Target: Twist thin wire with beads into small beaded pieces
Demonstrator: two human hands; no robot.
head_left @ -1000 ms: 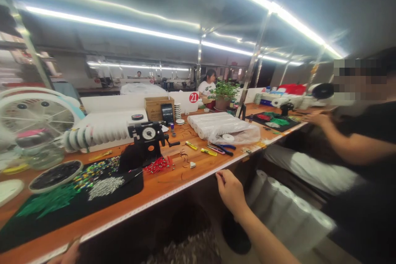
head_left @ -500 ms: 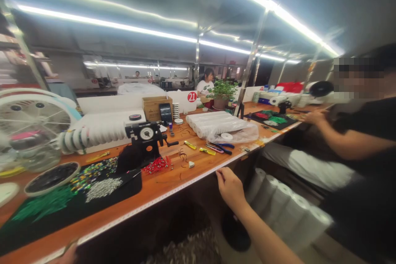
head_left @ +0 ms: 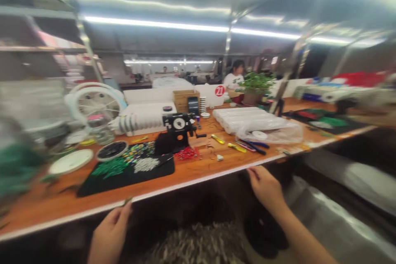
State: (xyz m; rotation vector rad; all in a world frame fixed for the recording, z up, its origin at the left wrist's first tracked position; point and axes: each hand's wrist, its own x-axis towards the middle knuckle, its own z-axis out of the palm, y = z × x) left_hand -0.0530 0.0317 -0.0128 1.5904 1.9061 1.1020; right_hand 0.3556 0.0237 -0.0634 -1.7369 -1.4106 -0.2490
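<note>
Table edge point(head_left: 192, 181) is what both my hands are on, at the near side of the long orange wooden workbench. My right hand point(head_left: 266, 185) sits at the edge with fingers curled and pinched together on the rim; whether something thin is between them, can't tell. My left hand point(head_left: 109, 233) is lower left, fingertips closed on a small dark bit at the rim, too blurred to name. Edge looks stiff, flat, thin-lipped; judgement: easy to grip from under with thumb on top, no give, not slippery.

Just behind on the bench: black mat point(head_left: 130, 173) with loose piles on it, namely green pieces point(head_left: 109, 168), silvery pieces point(head_left: 145, 164) and mixed coloured beads point(head_left: 136, 152). Red pieces point(head_left: 186, 154) lie just off the mat. Round dish point(head_left: 111, 150) holds dark small parts. White plate point(head_left: 70, 161) beside it, contents unclear. Black hand-crank machine with dial point(head_left: 178, 128) stands behind the mat. Clear plastic bag point(head_left: 262, 126) holds white rolls, further right. Pliers point(head_left: 253, 146) near it. Cardboard box point(head_left: 185, 100) at the back, contents hidden. Small fan point(head_left: 95, 109) at left.
</note>
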